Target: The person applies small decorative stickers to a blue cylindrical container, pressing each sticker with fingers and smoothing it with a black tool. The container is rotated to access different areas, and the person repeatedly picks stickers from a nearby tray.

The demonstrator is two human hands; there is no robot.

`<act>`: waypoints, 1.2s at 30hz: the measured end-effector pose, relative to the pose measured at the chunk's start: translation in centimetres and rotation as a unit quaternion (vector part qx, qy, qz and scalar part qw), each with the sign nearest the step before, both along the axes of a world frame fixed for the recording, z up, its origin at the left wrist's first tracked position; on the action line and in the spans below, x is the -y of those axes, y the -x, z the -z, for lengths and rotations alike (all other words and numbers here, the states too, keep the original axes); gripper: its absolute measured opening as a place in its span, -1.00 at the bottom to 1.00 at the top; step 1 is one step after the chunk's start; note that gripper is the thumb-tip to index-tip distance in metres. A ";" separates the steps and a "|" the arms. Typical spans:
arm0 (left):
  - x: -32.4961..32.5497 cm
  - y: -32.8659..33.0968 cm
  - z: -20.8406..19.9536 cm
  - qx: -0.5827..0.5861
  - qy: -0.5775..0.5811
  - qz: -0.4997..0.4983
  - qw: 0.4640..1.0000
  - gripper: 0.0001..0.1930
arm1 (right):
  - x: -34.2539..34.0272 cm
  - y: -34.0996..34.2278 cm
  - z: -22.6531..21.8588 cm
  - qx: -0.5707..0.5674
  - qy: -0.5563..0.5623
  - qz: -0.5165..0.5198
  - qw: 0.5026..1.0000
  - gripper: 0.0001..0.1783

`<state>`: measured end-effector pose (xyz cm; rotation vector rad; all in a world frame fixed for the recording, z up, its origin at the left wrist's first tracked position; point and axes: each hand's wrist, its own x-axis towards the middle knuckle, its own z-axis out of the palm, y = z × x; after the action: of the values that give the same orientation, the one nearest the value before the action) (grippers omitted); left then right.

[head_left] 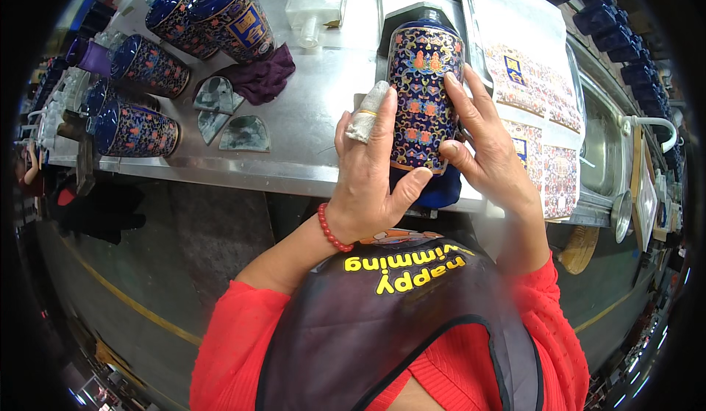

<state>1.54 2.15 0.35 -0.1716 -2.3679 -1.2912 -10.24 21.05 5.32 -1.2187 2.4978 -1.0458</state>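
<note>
A dark blue bottle (426, 98) with a colourful floral pattern lies in front of me, its neck end against a dark rest and its base toward me. My left hand (376, 168) lies along its left side, thumb stretched near the base. A grey-white cloth wrap (365, 117) covers one finger of that hand. On the right side, my right hand (487, 143) presses its fingertips and thumb against the patterned surface, fingers a little spread. Between them the two hands clasp the bottle. To the right lie printed pattern sheets (518, 91) on white paper.
Several similar patterned bottles (232, 25) stand at the left of the metal table (294, 146). Near them lie a purple cloth (261, 76) and rounded grey-green flat pieces (245, 133). A clear container (316, 3) sits at the back. A sink (599, 131) with a white tap (654, 124) is at right.
</note>
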 end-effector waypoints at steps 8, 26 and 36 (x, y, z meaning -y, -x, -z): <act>-0.4 0.0 0.1 -0.028 -0.030 -0.037 0.998 -0.17 | -0.1 0.0 0.4 0.016 0.011 0.002 1.000 -0.16; -1.9 -2.4 -0.1 -0.159 0.273 -0.072 0.946 -0.55 | 1.9 4.3 -6.8 -0.117 -0.029 -0.175 0.977 -0.73; 0.5 0.6 -3.0 -0.130 0.276 0.004 0.952 -0.49 | 2.9 9.4 -5.9 -0.068 0.083 -0.050 0.993 -0.78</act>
<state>0.91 1.64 3.37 -0.4854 -2.4275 -0.5333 -19.67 18.20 11.17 -1.4950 2.4579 -1.2023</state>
